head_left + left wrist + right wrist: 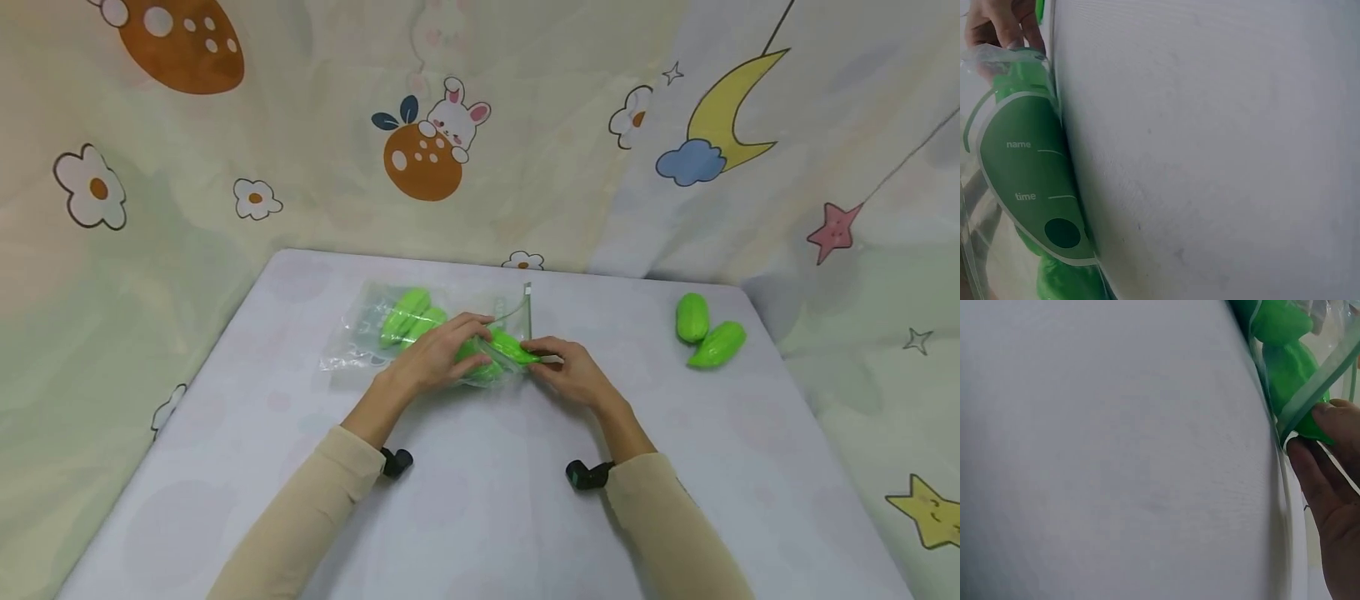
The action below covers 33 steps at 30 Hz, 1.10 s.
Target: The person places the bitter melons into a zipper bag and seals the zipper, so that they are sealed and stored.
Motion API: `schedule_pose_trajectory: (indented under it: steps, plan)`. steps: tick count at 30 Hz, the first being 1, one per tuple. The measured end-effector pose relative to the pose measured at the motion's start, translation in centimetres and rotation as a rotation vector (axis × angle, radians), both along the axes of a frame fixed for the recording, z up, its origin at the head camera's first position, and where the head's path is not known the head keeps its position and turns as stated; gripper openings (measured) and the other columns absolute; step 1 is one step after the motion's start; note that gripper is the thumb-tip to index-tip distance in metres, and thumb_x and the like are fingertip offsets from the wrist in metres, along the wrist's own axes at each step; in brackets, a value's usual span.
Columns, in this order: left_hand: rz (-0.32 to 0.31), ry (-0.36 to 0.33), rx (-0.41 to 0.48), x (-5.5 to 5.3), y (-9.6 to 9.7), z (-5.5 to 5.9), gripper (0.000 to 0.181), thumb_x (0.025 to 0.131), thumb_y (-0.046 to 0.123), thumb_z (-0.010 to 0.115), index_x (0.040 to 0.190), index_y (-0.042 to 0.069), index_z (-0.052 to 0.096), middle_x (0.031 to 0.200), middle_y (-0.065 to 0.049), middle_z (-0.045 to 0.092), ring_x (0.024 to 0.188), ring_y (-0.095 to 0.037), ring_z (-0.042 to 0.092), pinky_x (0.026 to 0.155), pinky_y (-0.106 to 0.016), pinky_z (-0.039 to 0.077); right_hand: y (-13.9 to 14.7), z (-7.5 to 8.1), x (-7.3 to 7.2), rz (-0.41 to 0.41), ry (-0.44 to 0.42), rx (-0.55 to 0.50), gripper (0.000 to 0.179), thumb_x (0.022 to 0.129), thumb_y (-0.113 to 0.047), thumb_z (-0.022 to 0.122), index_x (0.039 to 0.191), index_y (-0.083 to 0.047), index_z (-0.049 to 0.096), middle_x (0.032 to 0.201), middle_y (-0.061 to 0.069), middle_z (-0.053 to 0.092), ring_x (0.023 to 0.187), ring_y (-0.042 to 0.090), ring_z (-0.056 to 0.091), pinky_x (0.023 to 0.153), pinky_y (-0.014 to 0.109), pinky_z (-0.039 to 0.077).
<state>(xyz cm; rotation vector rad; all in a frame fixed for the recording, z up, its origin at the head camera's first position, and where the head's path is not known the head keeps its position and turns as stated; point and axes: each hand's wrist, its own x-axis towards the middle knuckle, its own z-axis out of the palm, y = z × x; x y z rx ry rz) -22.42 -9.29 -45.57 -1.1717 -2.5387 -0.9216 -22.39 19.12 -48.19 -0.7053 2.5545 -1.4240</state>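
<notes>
A clear zip bag (pixel 352 333) lies on the table with several bright green, glossy, fruit-like pieces inside, among them one piece (pixel 405 315) near its closed end. My left hand (pixel 438 350) holds the bag by its mouth, thumb below and fingers above. At that opening, my right hand (pixel 568 371) pinches the pointed tip of a green fruit (pixel 512 345), most of which is within the bag. In the right wrist view the zip strip (pixel 1319 384) crosses this fruit. A green label (pixel 1029 156) reading "name" and "time" shows on the bag in the left wrist view.
Two more green fruits, one upright (pixel 692 317) and one slanted (pixel 717 345), lie at the table's back right. The pale table (pixel 480 500) meets a patterned cloth (pixel 315 225) behind. Small black cameras (pixel 588 475) sit at both wrists.
</notes>
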Motion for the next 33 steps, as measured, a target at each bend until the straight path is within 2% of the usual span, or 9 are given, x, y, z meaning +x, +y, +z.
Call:
schedule_pose_trajectory:
  steps: [7,12,17,20,27,33]
  plan:
    - [0.0,-0.008,-0.037,0.1,-0.1,-0.2,0.031,0.098,0.028,0.072,0.124,0.013,0.064,0.149,-0.004,0.055,0.129,-0.022,0.06,0.098,-0.037,0.055,0.5,0.3,-0.1,0.024,-0.016,0.048,0.04,0.098,-0.008,0.071,0.137,-0.007,0.064,0.14,0.013,0.063,0.124,0.035,0.064,0.101,0.046,0.054]
    - [0.017,-0.003,-0.051,0.1,-0.3,-0.1,0.031,0.098,0.029,0.073,0.124,0.013,0.064,0.149,-0.003,0.055,0.128,-0.022,0.061,0.095,-0.038,0.056,1.2,0.7,-0.7,-0.017,-0.006,0.088,0.044,0.1,-0.016,0.069,0.142,-0.01,0.06,0.144,0.011,0.06,0.128,0.035,0.061,0.103,0.05,0.052]
    - [0.016,-0.005,-0.052,-0.1,-0.3,-0.1,0.032,0.098,0.029,0.072,0.124,0.013,0.064,0.15,-0.001,0.054,0.128,-0.021,0.061,0.095,-0.037,0.055,2.3,1.2,-1.0,-0.029,0.027,0.08,0.043,0.1,-0.014,0.069,0.141,-0.005,0.059,0.143,0.015,0.059,0.128,0.037,0.06,0.102,0.052,0.052]
    - [0.005,-0.002,-0.036,-0.2,-0.2,-0.2,0.032,0.098,0.029,0.073,0.124,0.012,0.063,0.15,-0.002,0.055,0.128,-0.022,0.061,0.096,-0.038,0.055,3.3,1.3,-1.0,-0.028,0.043,0.096,0.044,0.1,-0.013,0.069,0.141,-0.004,0.058,0.143,0.018,0.058,0.128,0.039,0.06,0.103,0.053,0.052]
    - [-0.013,-0.01,-0.025,-0.4,-0.2,-0.5,0.033,0.098,0.029,0.072,0.124,0.012,0.063,0.15,-0.002,0.055,0.132,-0.021,0.058,0.103,-0.038,0.052,6.5,1.3,-0.9,-0.088,0.03,0.137,0.043,0.1,-0.014,0.069,0.141,-0.005,0.058,0.142,0.015,0.057,0.129,0.037,0.058,0.105,0.052,0.051]
    - [-0.005,-0.011,-0.011,-0.4,-0.4,-0.4,0.035,0.096,0.026,0.075,0.126,0.011,0.062,0.149,-0.003,0.057,0.13,-0.021,0.06,0.104,-0.038,0.052,9.1,1.5,-1.0,-0.107,0.111,0.141,0.042,0.099,-0.008,0.068,0.139,0.001,0.058,0.137,0.022,0.058,0.128,0.041,0.056,0.103,0.055,0.05]
